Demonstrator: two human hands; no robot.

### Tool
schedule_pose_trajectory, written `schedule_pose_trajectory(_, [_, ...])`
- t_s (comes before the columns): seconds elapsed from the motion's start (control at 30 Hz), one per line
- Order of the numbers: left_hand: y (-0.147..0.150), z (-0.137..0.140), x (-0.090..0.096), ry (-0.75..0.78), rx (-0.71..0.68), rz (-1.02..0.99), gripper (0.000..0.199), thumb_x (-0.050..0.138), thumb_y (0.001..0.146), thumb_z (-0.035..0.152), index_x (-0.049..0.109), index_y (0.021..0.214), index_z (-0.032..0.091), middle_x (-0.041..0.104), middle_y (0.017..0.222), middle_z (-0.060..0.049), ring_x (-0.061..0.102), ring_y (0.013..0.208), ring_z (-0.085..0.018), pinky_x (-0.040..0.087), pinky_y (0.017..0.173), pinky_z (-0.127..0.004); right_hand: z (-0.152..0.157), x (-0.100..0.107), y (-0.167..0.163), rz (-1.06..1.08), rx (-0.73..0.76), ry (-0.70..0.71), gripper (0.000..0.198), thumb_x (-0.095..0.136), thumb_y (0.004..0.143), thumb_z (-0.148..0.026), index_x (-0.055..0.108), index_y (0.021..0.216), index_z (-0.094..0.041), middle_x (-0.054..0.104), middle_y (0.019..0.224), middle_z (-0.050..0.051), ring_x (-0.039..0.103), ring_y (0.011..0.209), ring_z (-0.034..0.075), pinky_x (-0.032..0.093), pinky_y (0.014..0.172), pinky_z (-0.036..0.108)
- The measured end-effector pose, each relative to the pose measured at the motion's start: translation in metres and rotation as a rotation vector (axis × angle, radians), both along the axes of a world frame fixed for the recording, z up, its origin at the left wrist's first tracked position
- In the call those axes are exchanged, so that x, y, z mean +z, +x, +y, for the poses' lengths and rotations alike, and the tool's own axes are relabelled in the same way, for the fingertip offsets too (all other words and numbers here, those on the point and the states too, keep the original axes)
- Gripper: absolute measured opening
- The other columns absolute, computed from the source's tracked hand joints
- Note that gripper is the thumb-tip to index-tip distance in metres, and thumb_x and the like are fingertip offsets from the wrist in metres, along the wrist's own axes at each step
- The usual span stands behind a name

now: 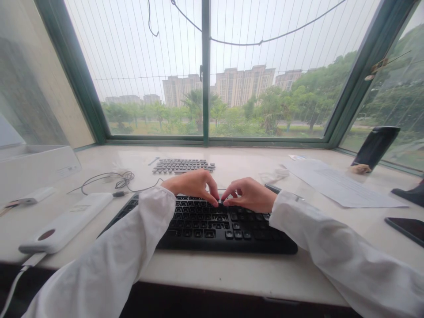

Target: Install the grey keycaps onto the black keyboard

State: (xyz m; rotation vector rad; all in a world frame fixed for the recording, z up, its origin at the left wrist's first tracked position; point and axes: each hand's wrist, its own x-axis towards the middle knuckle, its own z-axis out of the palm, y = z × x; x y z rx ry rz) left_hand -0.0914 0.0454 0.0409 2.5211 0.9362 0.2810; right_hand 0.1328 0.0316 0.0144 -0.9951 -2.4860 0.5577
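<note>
A black keyboard (192, 240) lies on the white sill, with bare key sockets over its left and middle parts and keycaps still on its right part. My left hand (198, 184) is over its back edge, thumb and fingertips bent together at the top row. Facing it from the right, almost tip to tip, my right hand (248, 194) has its thumb and forefinger close together at the same spot. Anything small between the fingertips is hidden. Behind the left hand, loose dark keycaps (182, 166) are laid out in rows.
To the left are a white power bank (71, 221) with a cable, a dark coiled cord (124, 179) and an open white box (39, 165). Paper sheets (338, 181), a propped black phone (376, 148) and another dark phone (409, 229) are at the right.
</note>
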Motion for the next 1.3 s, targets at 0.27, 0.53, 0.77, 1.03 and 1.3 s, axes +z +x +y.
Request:
schedule_pose_trajectory(0.27, [-0.0011,0.0027,-0.0021,0.008,0.007,-0.004,0.027,0.080,0.063,0.046,0.079,0.082,0.026,0.063,0.056,0.005,0.047,0.054,-0.007,0.037,0.061,-0.021,-0.0009,-0.0020,-0.0032,0.001,0.001,0.071,0.016,0.073,0.076,-0.035,0.079,0.086,-0.024,0.062,0.064,-0.001,0.045,0.061,0.010,0.035,0.060,0.023])
schedule_pose_trajectory(0.53, [-0.0004,0.0013,0.0000,0.001,-0.001,0.009,0.026,0.079,0.064,0.045,0.079,0.082,0.026,0.063,0.056,0.005,0.047,0.053,-0.007,0.036,0.059,-0.021,-0.0021,-0.0008,-0.0038,0.002,0.000,0.059,0.015,0.073,0.076,-0.033,0.079,0.086,-0.023,0.062,0.065,-0.001,0.045,0.061,0.009,0.035,0.061,0.023])
schedule_pose_trajectory(0.77, [-0.0005,0.0019,-0.0022,0.009,-0.005,0.001,0.026,0.079,0.064,0.046,0.079,0.080,0.025,0.057,0.051,0.005,0.043,0.050,-0.006,0.034,0.056,-0.021,-0.0027,-0.0007,-0.0042,0.000,0.007,0.056,0.016,0.073,0.076,-0.033,0.079,0.087,-0.022,0.062,0.066,-0.001,0.046,0.062,0.009,0.035,0.062,0.023])
schedule_pose_trajectory(1.03, [-0.0003,0.0026,-0.0027,-0.002,-0.004,0.005,0.027,0.079,0.063,0.046,0.079,0.080,0.026,0.061,0.055,0.005,0.044,0.050,-0.006,0.035,0.057,-0.021,-0.0034,-0.0015,-0.0044,-0.015,0.010,0.078,0.016,0.073,0.076,-0.035,0.079,0.087,-0.024,0.062,0.066,-0.001,0.047,0.062,0.009,0.036,0.062,0.022])
schedule_pose_trajectory(1.3, [-0.0002,0.0021,-0.0035,-0.027,0.016,0.003,0.027,0.079,0.062,0.047,0.078,0.078,0.025,0.061,0.055,0.005,0.045,0.052,-0.007,0.034,0.057,-0.021,-0.0032,-0.0028,-0.0049,-0.029,-0.015,0.082,0.016,0.075,0.074,-0.035,0.078,0.085,-0.025,0.063,0.068,-0.001,0.051,0.064,0.010,0.037,0.064,0.022])
